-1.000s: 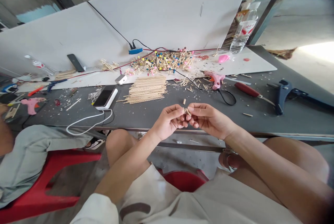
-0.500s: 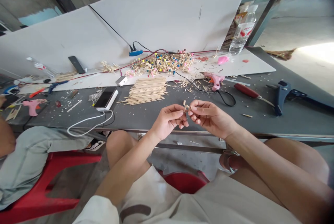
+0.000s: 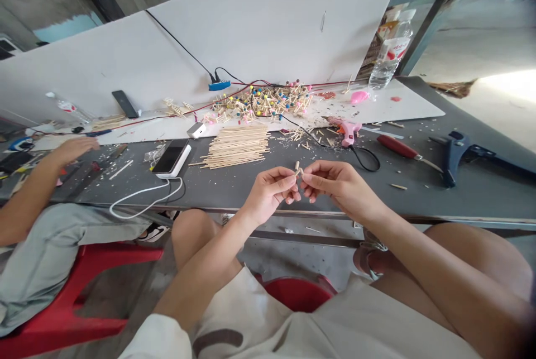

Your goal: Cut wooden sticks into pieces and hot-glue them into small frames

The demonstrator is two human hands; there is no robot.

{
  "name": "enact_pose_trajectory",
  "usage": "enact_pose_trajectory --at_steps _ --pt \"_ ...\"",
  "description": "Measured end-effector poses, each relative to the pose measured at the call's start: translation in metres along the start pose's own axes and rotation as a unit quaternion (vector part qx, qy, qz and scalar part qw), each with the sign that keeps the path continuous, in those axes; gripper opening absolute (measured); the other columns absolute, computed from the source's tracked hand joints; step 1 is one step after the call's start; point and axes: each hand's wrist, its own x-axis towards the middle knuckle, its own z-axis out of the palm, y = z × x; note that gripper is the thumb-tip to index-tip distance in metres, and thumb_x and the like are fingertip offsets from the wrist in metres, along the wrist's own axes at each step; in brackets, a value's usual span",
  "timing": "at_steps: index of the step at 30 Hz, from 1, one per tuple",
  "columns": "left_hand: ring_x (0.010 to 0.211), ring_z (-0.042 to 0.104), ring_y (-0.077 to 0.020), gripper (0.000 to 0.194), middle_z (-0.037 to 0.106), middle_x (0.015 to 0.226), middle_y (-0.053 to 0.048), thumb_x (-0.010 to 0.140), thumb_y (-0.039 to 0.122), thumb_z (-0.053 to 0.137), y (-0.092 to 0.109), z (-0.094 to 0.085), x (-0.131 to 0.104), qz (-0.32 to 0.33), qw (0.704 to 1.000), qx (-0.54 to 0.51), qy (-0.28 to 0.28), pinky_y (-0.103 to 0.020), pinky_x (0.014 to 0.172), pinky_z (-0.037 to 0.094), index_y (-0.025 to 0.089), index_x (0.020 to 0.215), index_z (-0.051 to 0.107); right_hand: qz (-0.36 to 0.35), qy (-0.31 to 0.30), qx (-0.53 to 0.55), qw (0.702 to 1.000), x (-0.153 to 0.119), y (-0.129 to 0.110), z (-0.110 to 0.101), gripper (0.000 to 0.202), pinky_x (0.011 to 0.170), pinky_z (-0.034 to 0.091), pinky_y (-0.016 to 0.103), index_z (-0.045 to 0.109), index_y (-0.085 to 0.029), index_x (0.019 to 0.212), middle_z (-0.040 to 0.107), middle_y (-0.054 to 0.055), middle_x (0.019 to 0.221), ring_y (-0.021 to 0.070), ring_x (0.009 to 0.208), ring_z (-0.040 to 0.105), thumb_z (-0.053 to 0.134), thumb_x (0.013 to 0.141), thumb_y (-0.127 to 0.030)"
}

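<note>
My left hand (image 3: pixel 274 188) pinches a short piece of wooden stick (image 3: pixel 297 172) between thumb and fingertips. Facing it, my right hand (image 3: pixel 329 180) is closed on another small wooden stick piece (image 3: pixel 302 171), and the two pieces meet or nearly meet; I cannot tell whether they are joined. Both hands are held above the front edge of the grey table (image 3: pixel 221 186). Just behind the fingertips a short stick piece (image 3: pixel 297 164) shows. Beyond the hands lies a bundle of long thin wooden sticks (image 3: pixel 237 147).
A heap of short sticks with coloured balls (image 3: pixel 268 99) lies at the back. To the right are a pink glue gun (image 3: pixel 345 130), a red-handled tool (image 3: pixel 397 147) and a blue tool (image 3: pixel 452 158). A phone on a white power bank (image 3: pixel 171 158) lies left. A co-worker's hand (image 3: pixel 75 149) is at far left.
My hands stay in almost the same place, with the right fingers slightly shifted around their stick piece. At far left, a co-worker's arm has come in over the table.
</note>
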Motion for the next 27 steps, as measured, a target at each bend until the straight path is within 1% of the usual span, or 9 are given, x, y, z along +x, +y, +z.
enact_pose_trajectory --at_steps 3,7,10,13,19,24,27 --pt "0.056 0.064 -0.0126 0.026 0.064 0.067 0.000 0.077 0.030 0.079 -0.001 -0.001 0.000 0.003 1.000 0.001 -0.007 -0.021 0.047 0.042 0.015 0.091 0.064 -0.009 0.005 -0.021 1.000 0.000 -0.001 0.002 0.027 0.060 0.051 0.027 0.069 -0.016 0.084 0.068 0.003 0.074 0.0142 0.065 0.063 0.076 0.080 -0.042" --pt "0.050 0.058 -0.0090 0.034 0.063 0.070 0.003 0.072 0.030 0.082 0.000 0.000 0.000 0.002 1.000 0.029 -0.001 -0.021 0.044 0.040 0.018 0.098 0.063 -0.016 0.017 -0.038 0.999 -0.002 -0.003 0.004 0.029 0.061 0.052 0.028 0.069 -0.017 0.083 0.067 0.003 0.074 0.0146 0.065 0.063 0.076 0.079 -0.045" --pt "0.051 0.055 -0.0080 0.032 0.063 0.070 0.001 0.072 0.033 0.082 -0.001 0.002 0.000 0.018 0.995 0.098 0.024 -0.021 0.044 0.041 0.015 0.095 0.066 -0.020 0.021 -0.056 0.998 -0.003 -0.005 0.003 0.030 0.061 0.052 0.028 0.070 -0.017 0.083 0.067 0.004 0.073 0.0149 0.064 0.063 0.075 0.079 -0.046" --pt "0.054 0.055 -0.0090 0.030 0.064 0.069 -0.002 0.074 0.038 0.080 -0.003 0.002 0.000 0.047 0.982 0.173 0.053 -0.022 0.046 0.043 0.013 0.088 0.070 -0.022 0.031 -0.069 0.997 -0.003 -0.006 0.003 0.031 0.060 0.052 0.028 0.070 -0.017 0.083 0.067 0.004 0.073 0.0149 0.064 0.062 0.076 0.078 -0.047" --pt "0.050 0.052 -0.0087 0.030 0.059 0.059 0.000 0.078 0.043 0.076 -0.004 0.002 0.000 0.055 0.974 0.211 0.063 -0.021 0.046 0.041 0.014 0.081 0.071 -0.018 0.042 -0.087 0.995 -0.002 -0.010 0.003 0.033 0.059 0.051 0.028 0.069 -0.018 0.080 0.065 0.003 0.067 0.0144 0.060 0.060 0.076 0.077 -0.050" --pt "0.052 0.054 -0.0094 0.030 0.059 0.061 0.000 0.080 0.043 0.073 -0.001 -0.005 0.004 0.092 0.964 0.219 0.117 -0.020 0.046 0.042 0.014 0.083 0.070 -0.009 0.051 -0.078 0.996 -0.003 -0.011 0.001 0.033 0.059 0.051 0.029 0.068 -0.018 0.080 0.064 0.002 0.066 0.0144 0.059 0.059 0.078 0.076 -0.049" --pt "0.051 0.054 -0.0085 0.029 0.058 0.060 0.001 0.081 0.043 0.072 0.003 -0.017 0.010 0.128 0.953 0.212 0.174 -0.020 0.045 0.041 0.015 0.084 0.069 -0.007 0.065 -0.075 0.995 -0.003 -0.010 -0.002 0.033 0.059 0.051 0.029 0.068 -0.018 0.081 0.063 0.002 0.066 0.0141 0.059 0.059 0.078 0.076 -0.049"
